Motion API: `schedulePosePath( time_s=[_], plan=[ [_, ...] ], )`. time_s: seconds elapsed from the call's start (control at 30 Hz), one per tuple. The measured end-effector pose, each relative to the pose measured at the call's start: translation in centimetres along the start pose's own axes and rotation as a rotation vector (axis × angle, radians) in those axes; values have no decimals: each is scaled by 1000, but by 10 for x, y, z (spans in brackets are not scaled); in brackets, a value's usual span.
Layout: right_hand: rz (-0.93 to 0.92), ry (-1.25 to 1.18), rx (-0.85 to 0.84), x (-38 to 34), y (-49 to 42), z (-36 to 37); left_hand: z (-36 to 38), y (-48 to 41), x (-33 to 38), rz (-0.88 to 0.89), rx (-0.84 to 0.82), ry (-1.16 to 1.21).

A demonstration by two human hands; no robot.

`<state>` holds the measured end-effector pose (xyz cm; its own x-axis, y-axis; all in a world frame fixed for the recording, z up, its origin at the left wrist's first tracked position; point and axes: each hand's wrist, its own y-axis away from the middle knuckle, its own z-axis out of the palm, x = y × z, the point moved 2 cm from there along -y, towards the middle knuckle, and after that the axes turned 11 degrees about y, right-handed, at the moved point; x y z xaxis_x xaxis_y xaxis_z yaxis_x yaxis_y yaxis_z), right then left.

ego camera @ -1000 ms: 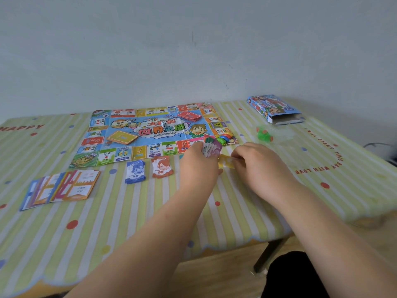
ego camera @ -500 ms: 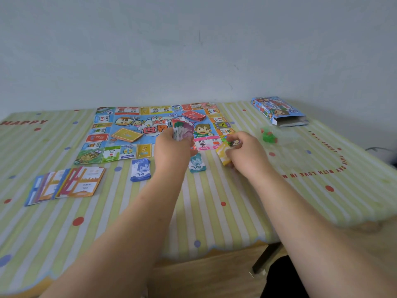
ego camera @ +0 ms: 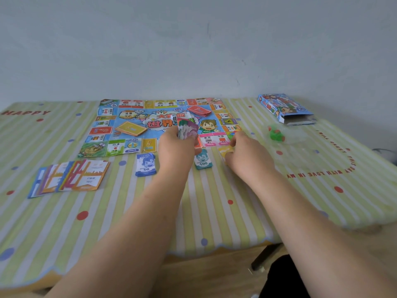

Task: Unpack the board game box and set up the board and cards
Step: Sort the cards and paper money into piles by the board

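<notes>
The wad of play money [ego camera: 186,131] stood upright in the left hand [ego camera: 177,147], fingers wrapped round it, over the near edge of the board [ego camera: 129,110], long side pointing up. The right hand [ego camera: 247,153] was just to the right of it and lower, fingers curled down onto the yellow pile [ego camera: 224,151] on the table [ego camera: 214,211] (couldn't tell if it was pinching a note or just pressing it flat). My guess was that any next note would go right and down from the wad, and the right hand was the nearer one for that. The yellow pile ended a row below the board, with the teal 100 pile [ego camera: 203,163] beside it and the blue 10 pile [ego camera: 145,165] further left. Fanned cards [ego camera: 71,178] lay far left, and the open box [ego camera: 283,109] sat back right.
</notes>
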<state>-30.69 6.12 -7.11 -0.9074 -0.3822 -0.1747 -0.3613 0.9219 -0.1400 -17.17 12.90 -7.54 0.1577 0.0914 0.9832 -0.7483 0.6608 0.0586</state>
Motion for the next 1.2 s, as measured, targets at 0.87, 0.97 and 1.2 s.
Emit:
schedulePosePath(
  time_s=[0.87, 0.97, 1.2],
  plan=[
    [-211, -107, 59, 11, -1, -16, -17, 16, 24, -289, -317, 122],
    [-125, -60, 24, 16, -1, -12, -10, 18, 21, -406, -378, 183],
    [-78, -131, -56, 20, -6, -12, 16, 11, 20, -481, -376, 2]
  ],
)
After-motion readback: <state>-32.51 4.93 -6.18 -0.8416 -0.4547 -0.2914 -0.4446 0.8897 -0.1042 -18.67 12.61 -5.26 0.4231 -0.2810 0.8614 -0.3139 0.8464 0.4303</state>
